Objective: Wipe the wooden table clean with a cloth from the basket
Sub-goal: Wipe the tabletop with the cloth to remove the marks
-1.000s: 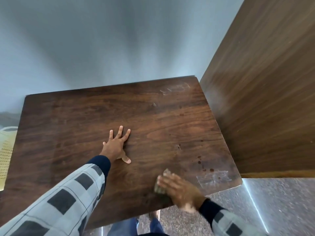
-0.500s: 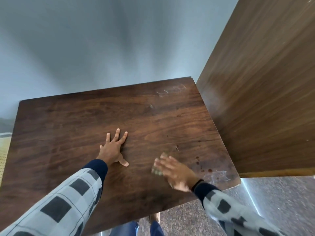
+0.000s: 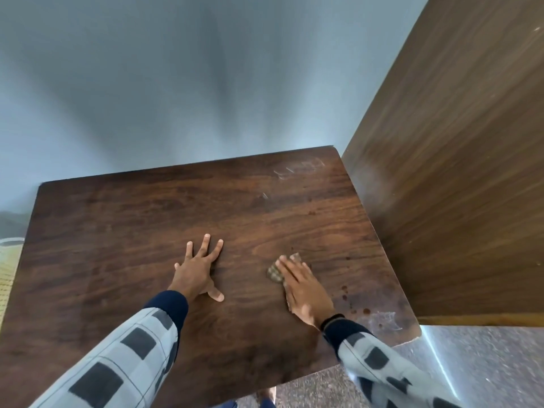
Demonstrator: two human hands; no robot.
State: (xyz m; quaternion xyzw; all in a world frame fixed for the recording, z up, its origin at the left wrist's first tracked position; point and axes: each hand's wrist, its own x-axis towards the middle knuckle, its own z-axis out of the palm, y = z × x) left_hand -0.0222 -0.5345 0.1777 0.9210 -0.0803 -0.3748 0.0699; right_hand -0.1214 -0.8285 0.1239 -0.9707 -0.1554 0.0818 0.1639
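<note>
A dark wooden table (image 3: 117, 245) fills the middle of the view. My left hand (image 3: 196, 269) lies flat on it near the centre, fingers spread, holding nothing. To its right, my right hand (image 3: 303, 290) presses a small brownish checked cloth (image 3: 275, 273) flat against the tabletop; only the cloth's far and left edges show past my fingers. Dark spots (image 3: 344, 291) and a whitish smear (image 3: 385, 319) mark the wood near the table's right front corner. More pale scratches (image 3: 300, 169) sit at the far right corner.
A tall wooden cabinet side (image 3: 456, 187) stands tight against the table's right edge. A blue-grey wall (image 3: 176, 83) rises behind the table. A yellow woven basket (image 3: 8, 266) shows at the left edge. Speckled floor (image 3: 485, 363) lies at the lower right.
My right hand has slid the cloth away from the front edge, toward the table's middle. My left hand stays planted in the same place.
</note>
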